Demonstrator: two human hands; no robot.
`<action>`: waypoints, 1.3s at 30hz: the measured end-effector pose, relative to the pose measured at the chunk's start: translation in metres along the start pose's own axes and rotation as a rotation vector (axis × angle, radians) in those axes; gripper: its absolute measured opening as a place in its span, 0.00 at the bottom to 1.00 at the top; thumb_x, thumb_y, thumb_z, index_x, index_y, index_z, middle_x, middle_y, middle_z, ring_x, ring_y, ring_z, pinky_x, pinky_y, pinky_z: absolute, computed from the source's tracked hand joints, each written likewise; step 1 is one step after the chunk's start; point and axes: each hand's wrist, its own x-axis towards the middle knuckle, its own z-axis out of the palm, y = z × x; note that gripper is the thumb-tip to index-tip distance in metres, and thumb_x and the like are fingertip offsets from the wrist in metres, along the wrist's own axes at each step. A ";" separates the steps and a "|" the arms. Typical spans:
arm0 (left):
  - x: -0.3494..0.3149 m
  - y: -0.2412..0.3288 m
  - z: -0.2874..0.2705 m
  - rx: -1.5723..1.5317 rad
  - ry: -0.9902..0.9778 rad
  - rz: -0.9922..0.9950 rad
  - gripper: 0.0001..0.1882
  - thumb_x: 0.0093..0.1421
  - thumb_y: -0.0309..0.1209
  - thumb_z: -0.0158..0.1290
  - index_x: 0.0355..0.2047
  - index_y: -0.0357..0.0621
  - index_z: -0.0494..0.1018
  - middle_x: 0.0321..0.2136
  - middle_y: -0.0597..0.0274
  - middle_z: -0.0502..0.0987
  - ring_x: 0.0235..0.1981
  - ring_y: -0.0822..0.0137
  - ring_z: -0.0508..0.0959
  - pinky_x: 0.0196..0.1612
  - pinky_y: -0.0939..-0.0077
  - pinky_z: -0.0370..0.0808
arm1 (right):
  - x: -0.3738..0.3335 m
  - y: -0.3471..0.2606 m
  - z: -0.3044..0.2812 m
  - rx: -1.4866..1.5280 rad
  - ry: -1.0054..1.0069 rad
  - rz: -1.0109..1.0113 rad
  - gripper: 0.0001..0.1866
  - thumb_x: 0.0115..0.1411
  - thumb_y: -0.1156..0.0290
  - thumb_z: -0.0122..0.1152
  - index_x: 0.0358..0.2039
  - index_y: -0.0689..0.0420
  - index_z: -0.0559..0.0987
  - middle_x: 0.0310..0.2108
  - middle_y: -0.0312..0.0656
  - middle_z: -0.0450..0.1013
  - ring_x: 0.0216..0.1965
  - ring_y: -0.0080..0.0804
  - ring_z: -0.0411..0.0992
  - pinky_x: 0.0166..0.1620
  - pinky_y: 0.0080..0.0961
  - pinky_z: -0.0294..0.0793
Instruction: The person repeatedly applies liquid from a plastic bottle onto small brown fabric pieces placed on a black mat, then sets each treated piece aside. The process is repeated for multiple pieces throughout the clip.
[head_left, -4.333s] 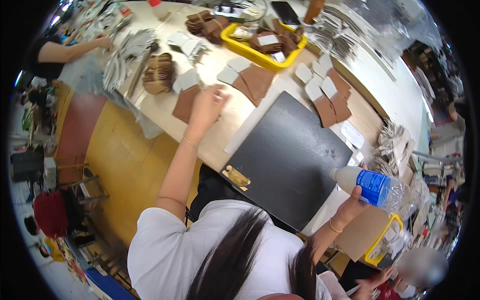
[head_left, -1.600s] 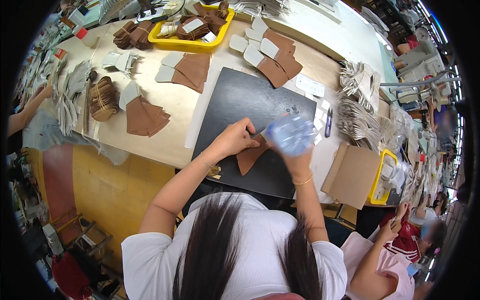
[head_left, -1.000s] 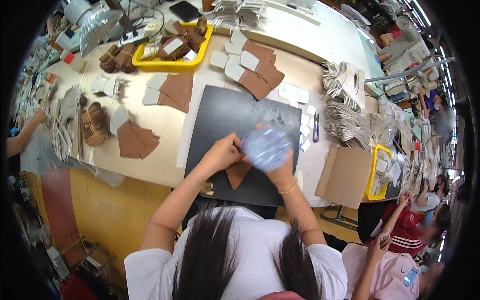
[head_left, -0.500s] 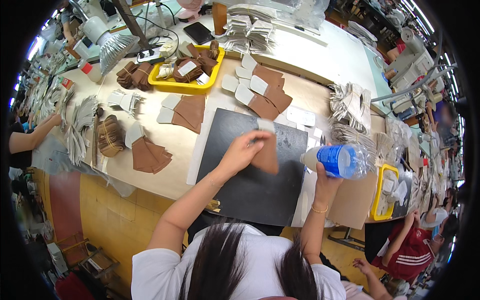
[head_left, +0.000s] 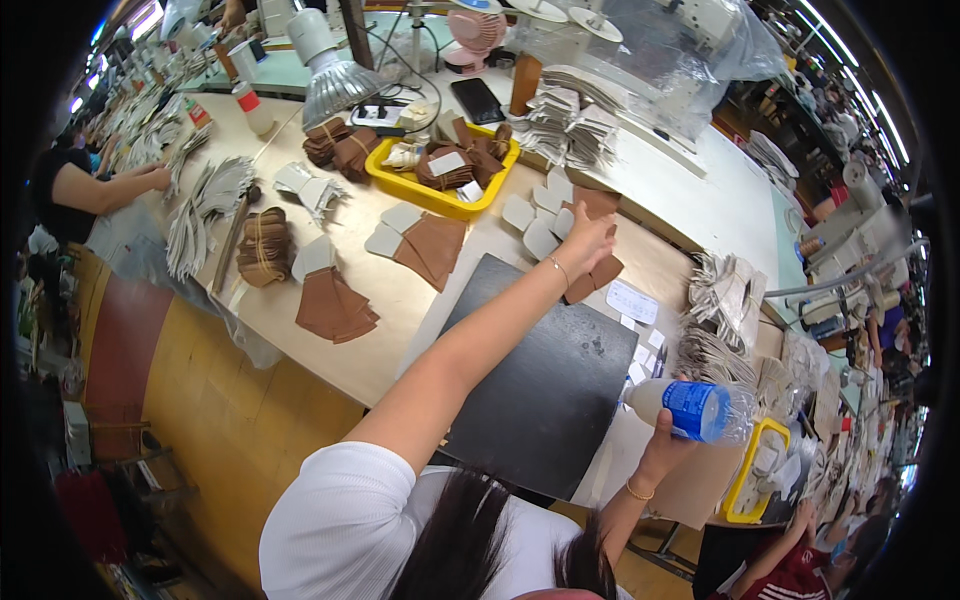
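My left hand (head_left: 588,240) reaches over the far side of the black board (head_left: 530,370), onto a pile of brown pieces (head_left: 597,203) with pale grey-white tabs (head_left: 540,240). Its thumb stands apart from the fingers, and nothing shows clearly in its grasp; the hand covers part of the pile. My right hand (head_left: 668,450) is closed around a clear plastic bottle (head_left: 697,410) with a blue label. The bottle lies nearly level above the board's right side, its narrow end leftward with whitish contents showing there.
Two fanned groups of brown pieces (head_left: 335,305) (head_left: 432,250) lie left of the board, near a banded brown bundle (head_left: 264,248). A yellow tray (head_left: 455,208) holds more bundles. Small white cards (head_left: 632,303) lie by the board. A lamp (head_left: 340,85) hangs at upper left. Another person's arm (head_left: 110,190) reaches in at left.
My left hand has moved from above the board, where it held a brown piece, to the far pile. The view has turned; my right hand still holds the bottle.
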 end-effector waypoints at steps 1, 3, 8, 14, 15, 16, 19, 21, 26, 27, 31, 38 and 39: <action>-0.009 0.000 0.004 -0.064 -0.007 -0.076 0.47 0.62 0.31 0.52 0.66 0.56 0.27 0.58 0.39 0.54 0.50 0.44 0.71 0.49 0.56 0.73 | -0.001 0.001 -0.002 0.007 0.015 -0.001 0.41 0.49 0.62 0.72 0.56 0.69 0.61 0.53 0.54 0.68 0.54 0.42 0.67 0.58 0.36 0.65; -0.034 0.011 0.005 -0.130 0.021 -0.170 0.42 0.63 0.32 0.50 0.66 0.55 0.31 0.53 0.37 0.58 0.46 0.46 0.74 0.45 0.56 0.76 | -0.001 0.004 0.001 0.002 0.011 0.002 0.42 0.50 0.59 0.72 0.57 0.69 0.60 0.53 0.55 0.68 0.54 0.42 0.67 0.58 0.36 0.65; -0.090 0.030 -0.046 0.076 -0.275 -0.125 0.27 0.63 0.34 0.50 0.59 0.49 0.53 0.41 0.53 0.72 0.37 0.58 0.78 0.39 0.67 0.76 | 0.001 0.002 0.010 -0.015 -0.059 -0.082 0.38 0.53 0.57 0.68 0.55 0.70 0.63 0.53 0.53 0.69 0.53 0.40 0.68 0.57 0.35 0.66; -0.209 0.092 -0.171 1.117 0.257 0.604 0.15 0.59 0.33 0.55 0.43 0.38 0.75 0.37 0.56 0.77 0.36 0.68 0.78 0.40 0.75 0.75 | -0.002 -0.001 0.018 -0.056 -0.123 -0.074 0.38 0.56 0.51 0.63 0.55 0.70 0.65 0.53 0.52 0.69 0.52 0.40 0.69 0.56 0.35 0.68; -0.227 0.103 -0.191 1.119 0.502 0.614 0.14 0.56 0.31 0.57 0.40 0.37 0.76 0.36 0.54 0.78 0.35 0.66 0.77 0.39 0.75 0.74 | -0.001 -0.001 0.020 -0.069 -0.140 -0.078 0.38 0.56 0.51 0.63 0.55 0.71 0.65 0.53 0.52 0.69 0.52 0.40 0.69 0.56 0.35 0.68; -0.241 0.110 -0.222 1.414 0.804 0.738 0.14 0.54 0.30 0.59 0.40 0.37 0.76 0.34 0.52 0.77 0.34 0.62 0.77 0.38 0.72 0.74 | 0.000 -0.002 0.022 -0.082 -0.156 -0.083 0.39 0.56 0.50 0.63 0.55 0.71 0.65 0.53 0.52 0.68 0.52 0.39 0.69 0.56 0.35 0.68; -0.273 0.122 -0.275 1.448 1.181 0.683 0.19 0.51 0.32 0.61 0.41 0.35 0.72 0.35 0.47 0.75 0.40 0.50 0.74 0.45 0.59 0.71 | 0.000 0.006 0.032 0.026 -0.166 0.012 0.43 0.51 0.54 0.70 0.55 0.72 0.62 0.53 0.56 0.68 0.54 0.45 0.67 0.57 0.39 0.67; -0.281 0.125 -0.284 1.425 1.247 0.592 0.20 0.49 0.31 0.62 0.41 0.36 0.71 0.33 0.48 0.75 0.40 0.50 0.74 0.43 0.59 0.71 | -0.001 0.008 0.035 0.051 -0.200 0.006 0.43 0.50 0.54 0.70 0.56 0.71 0.61 0.53 0.57 0.68 0.54 0.46 0.67 0.57 0.39 0.67; -0.279 0.136 -0.282 1.228 1.186 0.386 0.20 0.46 0.28 0.65 0.37 0.38 0.69 0.28 0.51 0.75 0.34 0.51 0.76 0.38 0.60 0.72 | -0.006 0.007 0.044 0.024 -0.240 -0.011 0.42 0.50 0.52 0.69 0.54 0.72 0.63 0.53 0.56 0.68 0.52 0.44 0.69 0.56 0.39 0.68; -0.277 0.137 -0.282 1.218 1.184 0.384 0.20 0.46 0.28 0.64 0.38 0.38 0.70 0.28 0.51 0.76 0.33 0.52 0.77 0.38 0.61 0.73 | -0.008 0.002 0.047 -0.001 -0.238 -0.044 0.41 0.52 0.50 0.67 0.53 0.72 0.66 0.52 0.54 0.69 0.51 0.41 0.69 0.54 0.37 0.70; -0.275 0.140 -0.282 1.168 1.092 0.328 0.20 0.48 0.25 0.61 0.43 0.38 0.70 0.31 0.48 0.78 0.34 0.53 0.78 0.38 0.65 0.74 | -0.009 -0.001 0.046 -0.016 -0.216 -0.074 0.41 0.52 0.48 0.66 0.52 0.72 0.69 0.51 0.52 0.70 0.48 0.39 0.71 0.51 0.35 0.73; -0.281 0.140 -0.300 0.493 0.681 0.545 0.19 0.57 0.18 0.50 0.50 0.34 0.68 0.43 0.57 0.77 0.40 0.67 0.78 0.43 0.75 0.74 | -0.011 -0.001 0.042 -0.018 -0.222 -0.036 0.40 0.53 0.49 0.67 0.53 0.72 0.68 0.51 0.52 0.71 0.48 0.39 0.72 0.51 0.35 0.73; -0.281 0.145 -0.295 0.385 0.603 0.552 0.19 0.57 0.17 0.49 0.50 0.34 0.68 0.44 0.58 0.76 0.41 0.68 0.77 0.44 0.76 0.75 | -0.011 0.002 0.042 -0.015 -0.214 -0.049 0.39 0.53 0.50 0.66 0.52 0.71 0.68 0.51 0.52 0.71 0.48 0.39 0.72 0.51 0.35 0.73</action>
